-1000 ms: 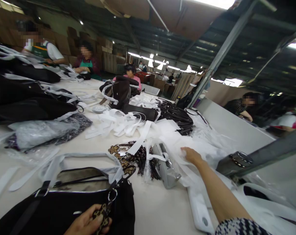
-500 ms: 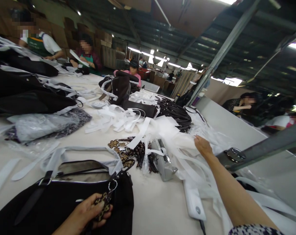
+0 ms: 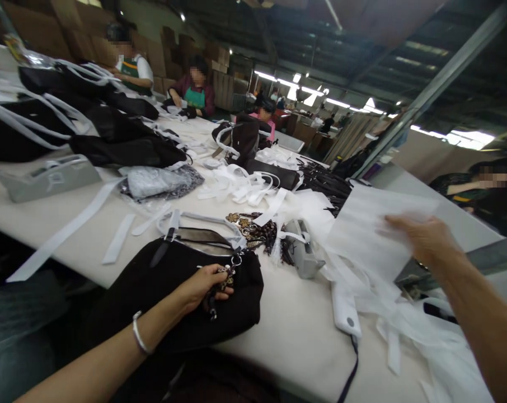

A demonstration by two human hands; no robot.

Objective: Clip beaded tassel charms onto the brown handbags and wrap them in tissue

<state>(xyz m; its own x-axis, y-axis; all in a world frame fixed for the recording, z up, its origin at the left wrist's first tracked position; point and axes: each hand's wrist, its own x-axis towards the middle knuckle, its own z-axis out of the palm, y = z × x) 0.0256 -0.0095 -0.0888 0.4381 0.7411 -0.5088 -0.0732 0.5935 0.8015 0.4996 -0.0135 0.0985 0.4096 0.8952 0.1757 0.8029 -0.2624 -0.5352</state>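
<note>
My left hand (image 3: 207, 288) is closed round a leopard-print charm (image 3: 227, 273) that hangs from a ring on a black bag (image 3: 245, 308). The bag lies at the table's front edge, its handle wrapped in pale material. On the right, my right hand (image 3: 421, 238), smeared by motion, holds a thin white sheet (image 3: 366, 229) raised above a heap of white strips. More leopard-print charms (image 3: 253, 226) lie in a pile behind the bag, beside a grey tape dispenser (image 3: 301, 249).
A white device (image 3: 344, 308) with a black cable lies right of the bag. Black bags (image 3: 123, 134) and another grey dispenser (image 3: 47, 179) are at the left. Black straps (image 3: 324, 182) lie farther back. Several people sit beyond the table; a metal post (image 3: 433, 84) slants at the right.
My right hand has lifted the white sheet from the heap. The left hand keeps its hold on the charm. The view has shifted, showing more of the table's left side and front edge.
</note>
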